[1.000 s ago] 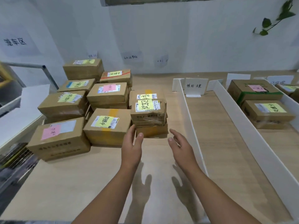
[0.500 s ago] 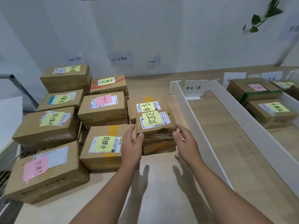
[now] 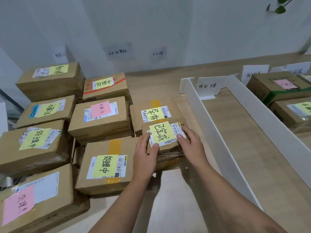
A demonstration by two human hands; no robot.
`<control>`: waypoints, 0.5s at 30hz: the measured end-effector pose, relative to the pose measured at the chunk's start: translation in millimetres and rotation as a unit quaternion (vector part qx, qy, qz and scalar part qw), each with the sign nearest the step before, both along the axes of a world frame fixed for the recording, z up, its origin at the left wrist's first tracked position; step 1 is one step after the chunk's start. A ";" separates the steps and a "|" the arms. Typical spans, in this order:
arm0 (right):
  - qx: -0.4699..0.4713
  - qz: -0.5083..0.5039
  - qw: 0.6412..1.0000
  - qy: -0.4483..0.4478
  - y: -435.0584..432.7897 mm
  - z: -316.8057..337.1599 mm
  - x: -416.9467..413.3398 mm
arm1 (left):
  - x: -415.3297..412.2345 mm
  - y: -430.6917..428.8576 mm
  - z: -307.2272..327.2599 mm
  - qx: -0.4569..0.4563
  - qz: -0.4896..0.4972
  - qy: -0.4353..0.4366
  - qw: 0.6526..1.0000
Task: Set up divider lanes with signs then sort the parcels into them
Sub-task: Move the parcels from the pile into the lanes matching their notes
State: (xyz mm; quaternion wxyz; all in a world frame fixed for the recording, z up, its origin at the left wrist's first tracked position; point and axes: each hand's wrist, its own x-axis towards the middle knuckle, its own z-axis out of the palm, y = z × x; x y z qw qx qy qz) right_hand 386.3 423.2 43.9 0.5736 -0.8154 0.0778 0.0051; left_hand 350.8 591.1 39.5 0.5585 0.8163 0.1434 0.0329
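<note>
A small brown cardboard parcel w/ a yellow sticky note marked 已完成 is gripped from both sides at the front right of the unsorted pile. It is perched there on a flatter brown box, just beside the near white board divider. The left hand is curled against the parcel's left edge, thumb laid on the top label. The right hand is wrapped round the right edge, thumb likewise pressed on top. The two-sided clamp is prob. used so the topmost pkg can be lifted straight off w/o dragging the one beneath.

Just behind it a brown carton noted 异常 is seen; to its left, a larger brown carton noted 处理中. The rest of the pile is packed tight on the pale wooden tabletop, notes turned upward so each status can be read at a glance.

To the right, lanes are formed by the near divider and a second white board divider. A white folded card sign marked 待处理 is stood at the far end of the lane btwn them, naming it w/o blocking its floor. In the next lane over, a green-taped brown box and a brown box w/ a yellow note are lodged near another white card sign. Setup is judged done, sorting barely begun. The held note matches neither legible sign, so a lane farther right is prob. meant.
</note>
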 end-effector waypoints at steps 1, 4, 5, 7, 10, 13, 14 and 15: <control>0.003 -0.003 1.000 -0.002 2.0 -1.8 0.6 | 0.2 -1.3 0.1 0.012 -0.007 0.004 1.000; 0.013 -0.012 1.000 -0.002 5.0 0.6 -0.9 | -1.6 -2.9 0.2 0.022 -0.006 -0.001 1.000; 0.013 -0.014 1.000 -0.004 4.9 2.7 -3.3 | -3.3 -3.0 1.3 0.017 -0.004 -0.010 1.000; 0.009 -0.022 1.000 -0.012 3.2 9.8 -11.8 | -8.1 -4.3 6.4 0.009 -0.006 -0.027 1.000; 0.009 -0.040 0.999 -0.026 -1.7 21.5 -29.5 | -20.1 -10.0 18.6 0.004 -0.012 -0.055 0.998; 0.015 -0.059 0.997 -0.047 -9.6 34.3 -51.0 | -35.8 -19.4 31.9 -0.009 -0.019 -0.087 0.996; 0.018 -0.066 0.996 -0.059 -13.1 39.0 -58.9 | -41.4 -23.4 36.7 -0.013 -0.023 -0.100 0.995; 0.020 -0.072 0.995 -0.072 -17.2 42.9 -66.6 | -46.9 -27.5 41.6 -0.018 -0.027 -0.111 0.993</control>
